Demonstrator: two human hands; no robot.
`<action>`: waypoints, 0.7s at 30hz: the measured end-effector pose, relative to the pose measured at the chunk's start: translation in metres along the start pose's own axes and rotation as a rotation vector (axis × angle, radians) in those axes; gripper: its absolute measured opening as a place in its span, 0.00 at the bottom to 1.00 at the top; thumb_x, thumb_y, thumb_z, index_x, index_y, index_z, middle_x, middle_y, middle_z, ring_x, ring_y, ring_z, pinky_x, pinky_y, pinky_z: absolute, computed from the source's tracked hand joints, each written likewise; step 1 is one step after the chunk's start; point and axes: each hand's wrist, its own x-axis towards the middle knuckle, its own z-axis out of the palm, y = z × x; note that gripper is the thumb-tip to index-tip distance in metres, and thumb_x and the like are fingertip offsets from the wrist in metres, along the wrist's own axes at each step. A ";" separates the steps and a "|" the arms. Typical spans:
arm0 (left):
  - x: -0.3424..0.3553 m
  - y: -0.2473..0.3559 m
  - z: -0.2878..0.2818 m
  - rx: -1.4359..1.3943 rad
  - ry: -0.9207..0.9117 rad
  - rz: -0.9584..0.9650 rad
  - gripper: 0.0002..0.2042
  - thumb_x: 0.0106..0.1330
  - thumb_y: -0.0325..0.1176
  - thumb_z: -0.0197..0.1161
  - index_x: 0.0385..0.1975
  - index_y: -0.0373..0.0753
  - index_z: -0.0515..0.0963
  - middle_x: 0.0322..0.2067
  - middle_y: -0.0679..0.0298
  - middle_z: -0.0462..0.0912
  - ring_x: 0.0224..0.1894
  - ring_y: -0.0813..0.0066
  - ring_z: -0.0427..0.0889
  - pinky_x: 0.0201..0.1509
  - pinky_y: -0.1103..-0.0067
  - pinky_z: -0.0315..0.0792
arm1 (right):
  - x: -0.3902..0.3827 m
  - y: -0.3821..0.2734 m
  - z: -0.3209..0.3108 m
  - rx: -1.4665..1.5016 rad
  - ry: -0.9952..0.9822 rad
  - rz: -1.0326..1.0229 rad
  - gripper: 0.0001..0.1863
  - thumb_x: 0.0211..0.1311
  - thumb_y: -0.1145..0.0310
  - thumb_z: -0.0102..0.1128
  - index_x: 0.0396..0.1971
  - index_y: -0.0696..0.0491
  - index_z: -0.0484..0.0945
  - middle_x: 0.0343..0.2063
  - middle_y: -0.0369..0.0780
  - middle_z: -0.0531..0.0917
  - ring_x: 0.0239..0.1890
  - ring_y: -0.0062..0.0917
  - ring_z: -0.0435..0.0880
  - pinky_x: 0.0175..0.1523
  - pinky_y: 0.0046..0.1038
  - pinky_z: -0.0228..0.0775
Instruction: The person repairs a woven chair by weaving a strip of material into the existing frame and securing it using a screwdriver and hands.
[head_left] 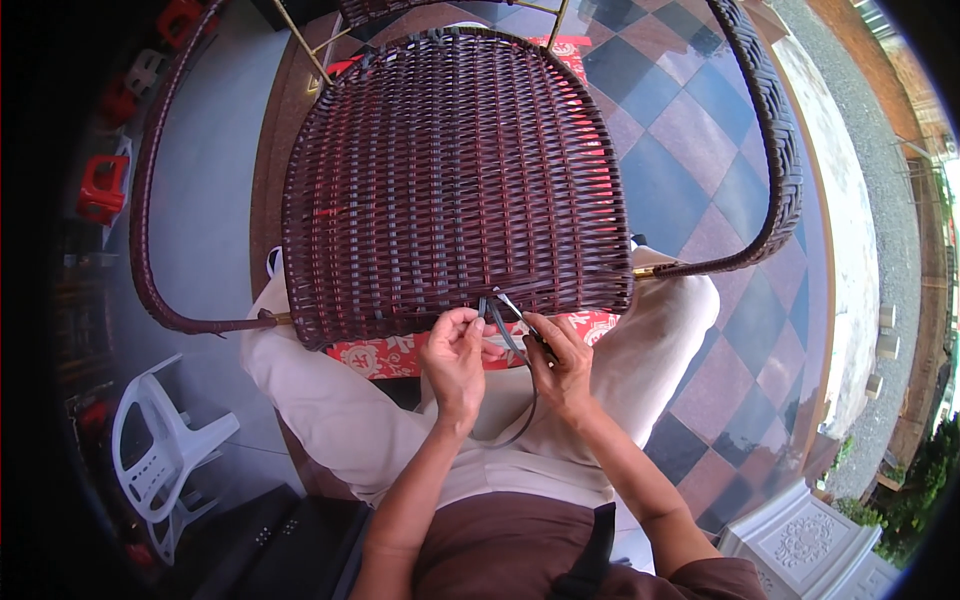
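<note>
A dark brown woven chair seat (455,180) rests across my lap, its near edge toward me. At that edge my left hand (456,362) pinches a flat grey weaving strip (533,402) between thumb and fingertips. The strip's loose length loops down over my lap. My right hand (562,364) is closed around a slim tool with a flat metal tip (509,304) and a dark handle; its exact kind is not clear. The tip touches or nearly touches the weave beside the strip, close to my left fingertips.
Curved woven armrests flank the seat, the left armrest (150,210) and the right armrest (785,170). Red patterned cloth (375,357) shows beneath. A white plastic chair (160,440) stands at left, with a red stool (103,188) farther back. Tiled floor (700,370) extends right toward a carved pedestal (800,535).
</note>
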 end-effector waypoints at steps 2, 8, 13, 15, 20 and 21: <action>0.000 0.000 0.003 -0.011 -0.006 0.007 0.05 0.65 0.23 0.53 0.37 0.30 0.70 0.26 0.60 0.79 0.20 0.80 0.78 0.24 0.87 0.72 | 0.000 0.000 0.000 -0.005 -0.002 0.000 0.18 0.49 0.85 0.57 0.42 0.56 0.76 0.26 0.39 0.76 0.20 0.24 0.76 0.22 0.23 0.69; 0.000 -0.007 0.005 -0.054 -0.014 0.034 0.04 0.66 0.23 0.52 0.37 0.31 0.69 0.26 0.62 0.77 0.20 0.81 0.77 0.23 0.88 0.71 | -0.001 0.003 0.001 -0.034 -0.010 -0.002 0.18 0.49 0.85 0.57 0.42 0.57 0.76 0.24 0.39 0.75 0.20 0.24 0.76 0.22 0.23 0.68; -0.001 -0.003 0.007 -0.042 -0.014 0.061 0.04 0.66 0.23 0.52 0.37 0.32 0.69 0.25 0.63 0.76 0.20 0.82 0.76 0.23 0.88 0.70 | -0.001 0.002 0.000 -0.034 -0.018 0.013 0.17 0.49 0.84 0.57 0.42 0.56 0.77 0.24 0.39 0.75 0.20 0.24 0.76 0.22 0.23 0.67; -0.001 -0.002 0.007 -0.060 -0.018 0.040 0.03 0.65 0.23 0.53 0.37 0.31 0.69 0.25 0.63 0.76 0.20 0.82 0.76 0.23 0.88 0.70 | -0.002 0.002 0.001 -0.025 0.015 -0.017 0.18 0.48 0.85 0.58 0.42 0.56 0.77 0.25 0.39 0.76 0.20 0.24 0.76 0.22 0.23 0.67; 0.002 -0.002 0.008 -0.078 -0.008 0.051 0.04 0.65 0.23 0.53 0.37 0.31 0.68 0.25 0.63 0.76 0.20 0.82 0.76 0.24 0.89 0.70 | -0.003 0.002 -0.002 -0.089 -0.007 -0.028 0.21 0.45 0.85 0.58 0.43 0.56 0.77 0.26 0.40 0.78 0.22 0.26 0.78 0.25 0.25 0.69; 0.002 -0.002 0.008 -0.064 -0.007 0.049 0.04 0.65 0.23 0.53 0.37 0.31 0.68 0.24 0.63 0.76 0.21 0.82 0.76 0.24 0.89 0.70 | -0.003 0.004 -0.002 -0.114 -0.009 -0.048 0.22 0.44 0.85 0.59 0.43 0.56 0.77 0.26 0.40 0.78 0.23 0.27 0.78 0.26 0.26 0.70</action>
